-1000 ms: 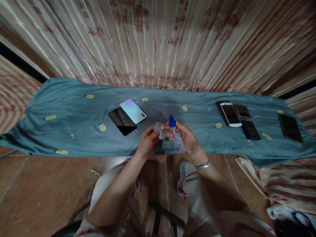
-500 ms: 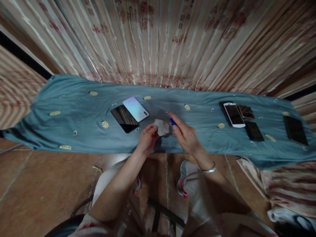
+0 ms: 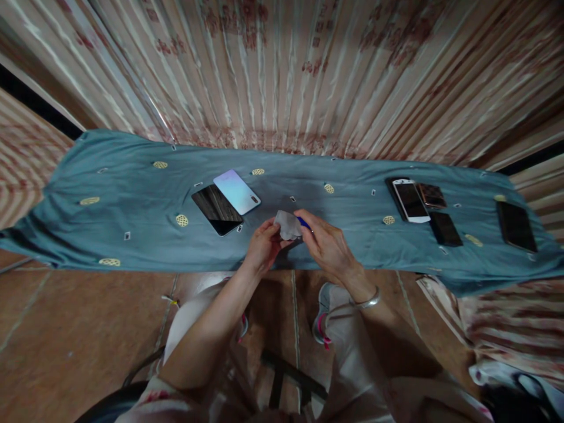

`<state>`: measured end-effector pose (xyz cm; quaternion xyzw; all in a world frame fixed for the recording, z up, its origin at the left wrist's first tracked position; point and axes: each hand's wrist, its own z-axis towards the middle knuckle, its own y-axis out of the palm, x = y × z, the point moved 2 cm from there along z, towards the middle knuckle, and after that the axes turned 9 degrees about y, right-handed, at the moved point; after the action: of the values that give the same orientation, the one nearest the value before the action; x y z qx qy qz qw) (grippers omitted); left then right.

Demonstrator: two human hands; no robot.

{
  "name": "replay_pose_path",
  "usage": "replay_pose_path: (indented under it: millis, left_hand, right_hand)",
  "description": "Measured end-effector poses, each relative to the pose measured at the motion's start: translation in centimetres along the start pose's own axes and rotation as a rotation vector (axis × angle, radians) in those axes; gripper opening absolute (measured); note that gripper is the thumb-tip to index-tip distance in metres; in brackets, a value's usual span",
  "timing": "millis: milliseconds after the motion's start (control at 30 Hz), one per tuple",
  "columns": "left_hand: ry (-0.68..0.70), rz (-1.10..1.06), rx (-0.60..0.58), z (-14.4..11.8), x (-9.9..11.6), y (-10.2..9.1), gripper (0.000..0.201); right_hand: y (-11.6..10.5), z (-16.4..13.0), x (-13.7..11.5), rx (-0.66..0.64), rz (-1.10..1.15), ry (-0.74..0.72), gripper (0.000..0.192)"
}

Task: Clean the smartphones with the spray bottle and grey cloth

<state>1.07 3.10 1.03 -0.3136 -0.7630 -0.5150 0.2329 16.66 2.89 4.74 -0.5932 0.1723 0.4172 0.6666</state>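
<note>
Cloth [image 3: 288, 224]: you are pinching this small pale wipe in the fingertips of your left hand [image 3: 263, 247], and it is pressing against the blue top of the bottle.
Spray bottle [image 3: 304, 222]: your right hand [image 3: 326, 247] is wrapping around it, so only the blue cap is showing between both hands.
Handling, cloth: it is looking light and limp, so it is likely flopping unless you are keeping a corner pinched.
Handling, bottle: it is probably light, stiff and a little slick; the body is the place to be gripping, not the nozzle.
Blue sheet [image 3: 132, 217]: it is lying under and beyond both hands, covering the surface.
Phones, left of your hands: two are lying just beyond your left hand, a dark one [image 3: 217, 209] and a pale one [image 3: 237, 191], edges touching.
Phones, right of your hands: you are seeing a white one [image 3: 411, 200] among a close group, though their number there is hard to tell, and one dark phone [image 3: 516, 225] lying well apart.
Count: one cloth, one bottle.
</note>
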Motion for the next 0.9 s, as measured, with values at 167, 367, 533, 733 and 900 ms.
replay_pose_path:
  millis: [167,367,533,733,900]
  left_hand:
    - [-0.001,-0.011,0.011,0.0,0.0,0.3,0.010]
    - [-0.008,-0.005,-0.004,0.1,0.0,0.3,0.010]
    - [-0.006,-0.013,0.007,-0.1,0.0,0.5,0.010]
    - [-0.002,0.004,0.027,0.1,0.1,0.1,0.012]
    - [0.000,-0.009,0.024,0.1,0.1,-0.1,0.008]
  right_hand:
    - [0.1,-0.1,0.1,-0.015,0.014,0.001,0.038]
    - [0.1,-0.1,0.0,-0.024,-0.040,-0.028,0.037]
    - [0.0,-0.1,-0.2,0.029,-0.061,-0.063,0.038]
    - [-2.3,0.7,3.4,0.209,-0.323,0.116,0.046]
    - [-3.9,1.6,8.7,0.130,-0.683,0.381,0.057]
